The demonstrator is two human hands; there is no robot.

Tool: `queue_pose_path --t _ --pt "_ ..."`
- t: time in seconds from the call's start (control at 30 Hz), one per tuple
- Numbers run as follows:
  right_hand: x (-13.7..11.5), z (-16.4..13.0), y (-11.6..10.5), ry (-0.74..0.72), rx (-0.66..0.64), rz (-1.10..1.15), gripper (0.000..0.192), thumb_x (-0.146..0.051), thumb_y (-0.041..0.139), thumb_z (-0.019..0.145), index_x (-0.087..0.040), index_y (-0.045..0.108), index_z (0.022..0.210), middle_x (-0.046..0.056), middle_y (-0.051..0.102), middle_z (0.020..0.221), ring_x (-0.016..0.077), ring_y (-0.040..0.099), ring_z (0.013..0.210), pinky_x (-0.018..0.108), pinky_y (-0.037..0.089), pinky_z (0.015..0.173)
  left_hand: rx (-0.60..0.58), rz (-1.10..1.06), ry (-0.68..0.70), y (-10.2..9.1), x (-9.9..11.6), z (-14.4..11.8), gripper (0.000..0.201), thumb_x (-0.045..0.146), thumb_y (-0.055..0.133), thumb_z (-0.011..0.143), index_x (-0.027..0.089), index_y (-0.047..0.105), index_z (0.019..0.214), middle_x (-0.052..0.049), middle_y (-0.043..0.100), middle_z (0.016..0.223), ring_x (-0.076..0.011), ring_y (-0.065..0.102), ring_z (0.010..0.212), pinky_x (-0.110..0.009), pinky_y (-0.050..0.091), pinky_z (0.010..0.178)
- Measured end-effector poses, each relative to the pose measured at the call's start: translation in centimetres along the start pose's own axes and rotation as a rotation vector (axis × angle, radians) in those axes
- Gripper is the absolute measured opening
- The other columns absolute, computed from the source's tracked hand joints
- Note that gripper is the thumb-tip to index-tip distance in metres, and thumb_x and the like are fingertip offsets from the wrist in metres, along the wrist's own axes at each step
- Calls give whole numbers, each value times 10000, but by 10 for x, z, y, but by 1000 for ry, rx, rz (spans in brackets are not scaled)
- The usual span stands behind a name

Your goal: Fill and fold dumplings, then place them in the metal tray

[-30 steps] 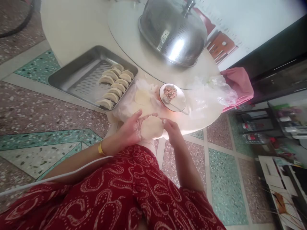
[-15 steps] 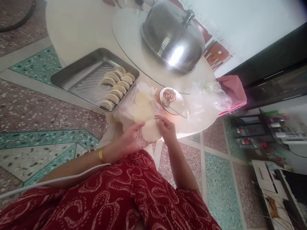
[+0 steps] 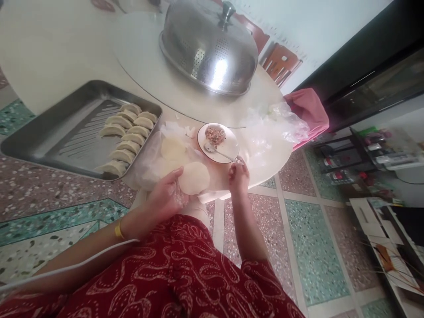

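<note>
At far left of the frame, a rectangular stainless-steel tray [image 3: 49,137] on the round cream table [image 3: 59,53], with two rows of pale folded dumplings [image 3: 124,132] packed into its right end. Just right of the tray, near frame centre, a crumpled sheet of clear plastic [image 3: 149,163] under a loose stack of round white dough wrappers [image 3: 172,149]. Below that, left hand [image 3: 165,198] palm up and loosely cupped, carrying one flat round dough wrapper [image 3: 194,178] across the fingers, thumb lying along its upper left edge; a yellow bangle [image 3: 118,229] on the wrist and a thin white cable [image 3: 66,269] across the forearm. Above centre, a large domed perforated steel cover [image 3: 208,48] on a round white turntable [image 3: 142,57]. Right of the wrapper, a small white plate [image 3: 232,143] with a mound of pinkish minced filling [image 3: 215,134] and a metal spoon [image 3: 218,152] resting in it. Right hand [image 3: 239,176] just below the plate's rim, fingertips pinched on the end of the spoon handle. Farther right, more crumpled clear plastic wrap [image 3: 281,123] and a pink cloth [image 3: 308,112] at the table edge. Along the bottom, red patterned fabric [image 3: 185,278] over the lap.
</note>
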State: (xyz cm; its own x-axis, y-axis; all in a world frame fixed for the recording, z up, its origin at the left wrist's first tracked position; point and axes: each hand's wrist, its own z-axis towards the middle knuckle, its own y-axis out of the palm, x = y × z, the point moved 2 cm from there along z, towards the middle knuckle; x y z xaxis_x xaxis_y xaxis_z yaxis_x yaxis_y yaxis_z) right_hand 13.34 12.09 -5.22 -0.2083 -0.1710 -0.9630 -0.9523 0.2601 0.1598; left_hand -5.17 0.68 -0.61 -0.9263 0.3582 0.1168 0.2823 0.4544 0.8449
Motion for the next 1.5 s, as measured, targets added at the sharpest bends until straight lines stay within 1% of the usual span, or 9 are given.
queue_pose_path --t 0.13,0.33,0.47,0.57,0.77,1.03,1.2,1.33,1.5 --pt "-3 7 7 -121 -7 -57 421 -452 706 680 -187 596 988 -104 511 576 38 368 420 197 237 387 10 3 -14 0 3 7 451 277 408 982 105 492 1391 -146 737 1009 -280 708 954 -399 585 821" --pt "-13 26 36 -231 -76 -164 389 -526 652 737 -209 578 950 -96 471 580 51 347 437 213 265 414 8 46 -20 -1 3 15 470 277 411 978 107 455 1414 -131 740 943 -272 712 900 -331 571 680" --pt "-23 38 52 -426 -157 -494 388 -588 515 844 -207 578 875 -32 554 622 119 528 564 268 423 563 50 61 -18 0 3 13 474 284 404 984 118 443 1426 -138 738 975 -269 711 859 -314 552 617" --pt "-35 31 51 -607 -195 -722 424 -560 385 927 -201 595 842 43 642 700 177 628 694 322 484 682 48 64 -32 1 4 11 454 289 419 973 116 486 1387 -146 734 963 -277 710 843 -314 548 587" --pt "-46 12 44 -921 -317 -893 374 -403 372 968 -187 658 1076 135 727 1000 227 689 926 405 548 858 79 -8 2 2 4 13 398 219 422 964 96 545 1322 -146 735 1017 -265 704 953 -362 594 782" --pt "-15 28 55 -977 -354 -1006 409 -386 358 965 -182 703 1044 151 749 979 253 688 944 429 568 873 16 -33 22 -5 4 12 366 213 441 958 106 580 1279 -138 746 986 -268 712 968 -371 605 802" --pt "-27 16 49 -946 -421 -987 401 -398 365 974 -199 706 1041 129 755 979 239 693 957 406 567 881 20 -71 24 -6 6 11 368 202 468 952 101 585 1286 -160 728 1072 -285 700 1011 -372 602 808" --pt "-42 9 42 -979 -451 -977 403 -415 371 988 -205 712 1030 117 759 955 229 699 932 382 573 846 26 -66 19 -5 5 11 367 200 455 960 104 577 1293 -151 733 1031 -279 706 977 -366 608 769" --pt "-36 19 49 -1027 -519 -1014 383 -400 376 989 -253 722 1062 86 761 1024 228 676 957 401 567 858 29 -51 30 -5 5 10 408 208 434 970 87 528 1348 -154 733 1044 -271 703 989 -372 601 812"
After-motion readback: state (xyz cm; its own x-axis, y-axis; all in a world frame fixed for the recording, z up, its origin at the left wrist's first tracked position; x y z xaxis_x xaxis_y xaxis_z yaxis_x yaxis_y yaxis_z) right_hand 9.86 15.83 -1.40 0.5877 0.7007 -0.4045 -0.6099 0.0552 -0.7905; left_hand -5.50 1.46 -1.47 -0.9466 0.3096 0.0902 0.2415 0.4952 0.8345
